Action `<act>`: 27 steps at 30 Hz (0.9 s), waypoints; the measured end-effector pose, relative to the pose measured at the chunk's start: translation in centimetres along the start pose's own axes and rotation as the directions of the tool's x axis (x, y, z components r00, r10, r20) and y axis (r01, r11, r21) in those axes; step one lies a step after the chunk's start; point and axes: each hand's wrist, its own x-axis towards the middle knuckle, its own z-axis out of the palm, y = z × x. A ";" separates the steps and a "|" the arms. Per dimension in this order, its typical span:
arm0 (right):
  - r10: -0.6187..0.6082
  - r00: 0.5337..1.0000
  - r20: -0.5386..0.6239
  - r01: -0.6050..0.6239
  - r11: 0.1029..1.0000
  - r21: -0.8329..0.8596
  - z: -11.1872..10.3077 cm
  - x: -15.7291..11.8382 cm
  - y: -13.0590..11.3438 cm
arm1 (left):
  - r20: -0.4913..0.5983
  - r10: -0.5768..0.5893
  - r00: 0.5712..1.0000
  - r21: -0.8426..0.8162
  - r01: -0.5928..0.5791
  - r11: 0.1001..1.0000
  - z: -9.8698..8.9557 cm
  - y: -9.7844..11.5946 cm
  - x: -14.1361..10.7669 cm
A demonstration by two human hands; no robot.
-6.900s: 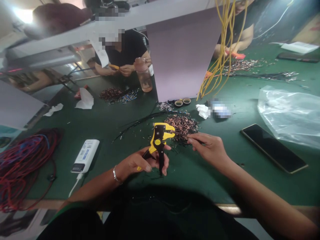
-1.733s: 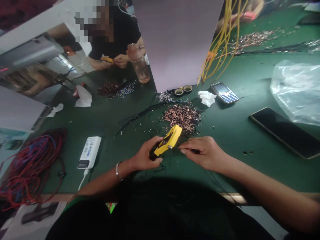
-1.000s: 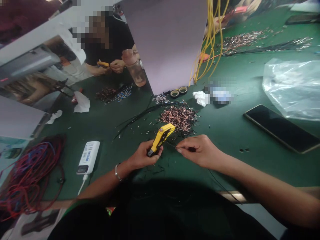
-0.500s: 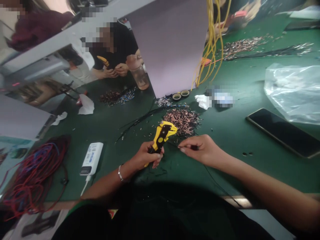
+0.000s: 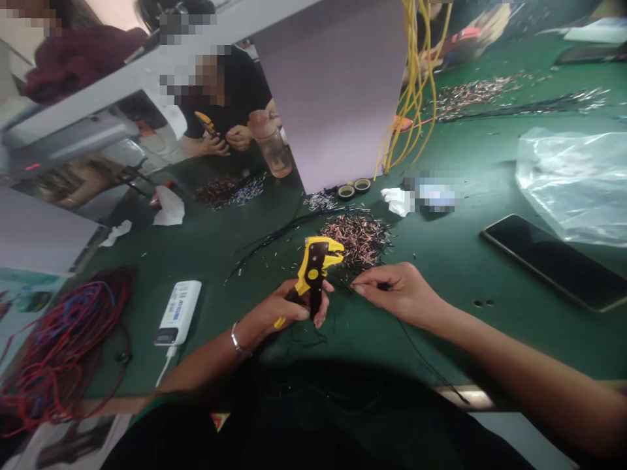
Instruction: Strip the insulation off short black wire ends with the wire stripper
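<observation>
My left hand (image 5: 294,305) is closed round the handles of a yellow and black wire stripper (image 5: 316,267), its jaws pointing right. The handles look spread apart. My right hand (image 5: 399,287) pinches a thin black wire (image 5: 416,346) between thumb and forefinger, to the right of the tool. The wire's tail trails down to the table's front edge; its other end is too small to make out. Just beyond the jaws lies a pile of short copper-coloured and black wire pieces (image 5: 360,238). Behind the tool, a bundle of black wires (image 5: 284,228) stretches across the green table (image 5: 455,261).
A white power bank (image 5: 180,312) and a tangle of red and blue wires (image 5: 78,339) lie at left. On the right are a phone (image 5: 553,261) and a clear plastic bag (image 5: 578,183). Tape rolls (image 5: 346,191) sit by the partition (image 5: 337,91). Co-workers' hands (image 5: 228,140) work beyond.
The wire stripper has turned more upright and shifted slightly left, and its handles have spread apart with the left hand's fingers loosening. My right hand has barely moved.
</observation>
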 end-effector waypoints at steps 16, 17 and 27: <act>-0.001 0.997 -0.078 0.003 1.000 0.029 -0.7 0.2 -0.7 | 0.051 0.006 0.999 -0.138 0.001 0.990 -1.0 0.8 0.0; -0.010 0.996 -0.085 0.013 0.999 0.030 -0.8 0.2 -0.7 | 0.045 0.003 0.999 -0.141 0.003 0.990 -1.1 0.8 0.0; 0.012 0.997 -0.080 -0.006 0.996 0.084 -1.7 0.3 -0.2 | 0.028 0.012 1.000 -0.138 -0.008 0.990 -1.5 0.9 -0.1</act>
